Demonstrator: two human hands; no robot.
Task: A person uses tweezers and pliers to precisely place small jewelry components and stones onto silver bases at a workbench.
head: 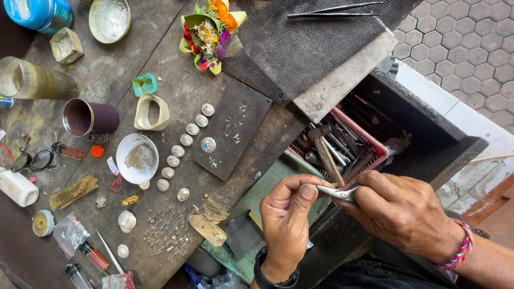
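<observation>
My right hand (404,211) grips small metal pliers (338,192), whose jaws point left toward my left hand (289,214). The thumb and forefinger of my left hand pinch at the jaw tips; any piece held there is too small to see. Both hands hover over an open drawer with a red basket (375,143) full of tools, including a wooden-handled hammer (326,155). On the worn bench, a curved row of round silver ornaments (184,147) lies beside a dark slab (230,126) that carries one more ornament (208,144).
A white bowl (137,158), a purple metal cup (90,118), a glass (32,80), spectacles (32,160), tweezers (334,10) on dark mesh, a flower offering (210,32) and small vials lie about the bench. Hexagon paving shows at the upper right.
</observation>
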